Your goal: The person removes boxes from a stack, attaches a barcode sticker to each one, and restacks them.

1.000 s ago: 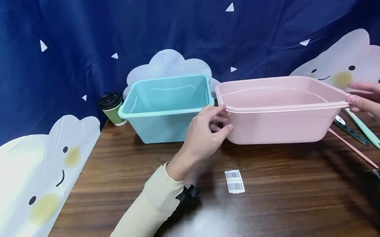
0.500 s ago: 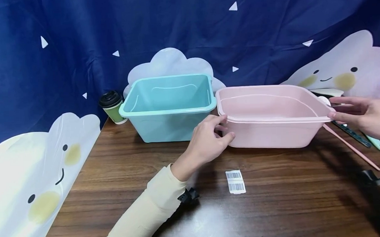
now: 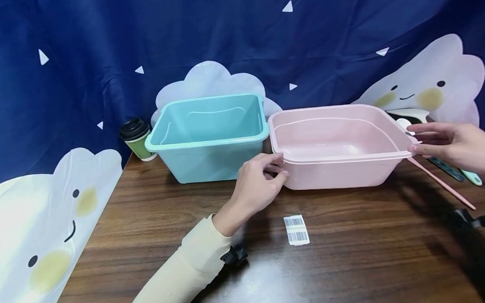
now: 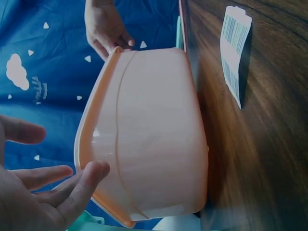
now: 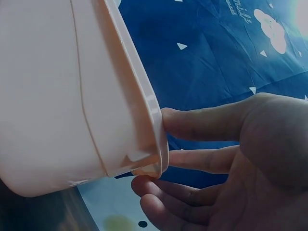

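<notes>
A pink plastic basin [image 3: 327, 174] stands on the wooden table, to the right of a turquoise bin [image 3: 211, 163], their rims close together. My left hand [image 3: 257, 184] is at the basin's near left corner, index finger by the rim and thumb lower by the wall. In the left wrist view the left hand [image 4: 45, 197] has its fingers spread loosely beside the rim. My right hand [image 3: 454, 142] touches the right end of the rim with nearly straight fingers. In the right wrist view the right hand's thumb [image 5: 202, 124] meets the rim from outside, other fingers beneath.
Behind and right of the basin lie several long-handled utensils, including a pink handle [image 3: 444, 184] and a mint-green handle [image 3: 472, 178]. A lidded paper cup [image 3: 139, 144] stands left of the bin. A barcode label [image 3: 296, 230] lies in front. A blue curtain [image 3: 222, 32] hangs behind.
The pink basin has shifted left at its right end and come lower, closer to the turquoise bin. My right hand moved left with it, uncovering white utensil heads behind. Left hand stays at its corner.
</notes>
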Available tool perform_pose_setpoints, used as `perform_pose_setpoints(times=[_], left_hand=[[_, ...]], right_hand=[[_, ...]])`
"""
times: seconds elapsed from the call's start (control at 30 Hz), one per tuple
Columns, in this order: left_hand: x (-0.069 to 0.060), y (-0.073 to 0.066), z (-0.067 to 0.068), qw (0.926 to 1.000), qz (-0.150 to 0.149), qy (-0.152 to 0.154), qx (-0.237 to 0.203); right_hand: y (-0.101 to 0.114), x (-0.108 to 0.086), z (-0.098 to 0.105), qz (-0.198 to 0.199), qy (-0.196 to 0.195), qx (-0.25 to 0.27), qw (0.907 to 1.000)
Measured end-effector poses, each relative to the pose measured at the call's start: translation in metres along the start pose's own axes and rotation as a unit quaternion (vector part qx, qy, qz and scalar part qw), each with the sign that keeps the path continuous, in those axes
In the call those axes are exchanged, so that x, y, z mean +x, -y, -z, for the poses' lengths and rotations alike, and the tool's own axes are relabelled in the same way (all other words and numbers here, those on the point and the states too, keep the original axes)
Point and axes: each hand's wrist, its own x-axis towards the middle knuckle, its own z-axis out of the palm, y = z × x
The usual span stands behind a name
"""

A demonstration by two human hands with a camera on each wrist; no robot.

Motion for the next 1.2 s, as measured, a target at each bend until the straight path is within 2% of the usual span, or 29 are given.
perform_pose_setpoints(times=[0.27, 0.5, 0.7, 0.8, 0.93, 1.03, 1.1, 1.13, 1.17, 1.2], left_hand=[[-0.003, 0.005, -0.003, 0.9998, 0.019, 0.007, 0.003], [0.000, 0.010, -0.001, 0.9994, 0.030, 0.012, -0.012], [0.002, 0.014, 0.003, 0.9996, 0.018, 0.019, 0.009], [0.004, 0.015, 0.005, 0.9996, 0.013, 0.017, 0.018], [0.005, 0.015, 0.009, 0.9997, 0.017, 0.016, 0.009], [0.004, 0.016, 0.012, 0.9997, 0.015, 0.014, 0.015], [0.004, 0.016, 0.014, 0.9996, 0.010, 0.012, 0.022], [0.003, 0.016, 0.015, 0.9996, 0.007, 0.011, 0.025], [0.002, 0.016, 0.016, 0.9995, 0.004, 0.009, 0.029], [0.002, 0.016, 0.018, 0.9995, 0.002, 0.008, 0.032]], right_hand=[[0.001, 0.003, -0.003, 0.001, 0.011, -0.019, 0.9998], [0.002, 0.007, -0.006, 0.013, -0.005, -0.025, 0.9996], [0.007, 0.005, -0.009, 0.007, -0.022, -0.023, 0.9995], [0.012, 0.000, -0.007, -0.002, -0.043, -0.018, 0.9989], [0.025, -0.007, -0.007, 0.003, -0.108, 0.010, 0.9941], [0.042, -0.015, -0.009, 0.021, -0.168, 0.058, 0.9838], [0.056, -0.021, -0.011, 0.051, -0.209, 0.117, 0.9695], [0.063, -0.025, -0.013, 0.067, -0.224, 0.153, 0.9601], [0.071, -0.028, -0.016, 0.098, -0.234, 0.212, 0.9439], [0.078, -0.031, -0.019, 0.133, -0.235, 0.273, 0.9231]])
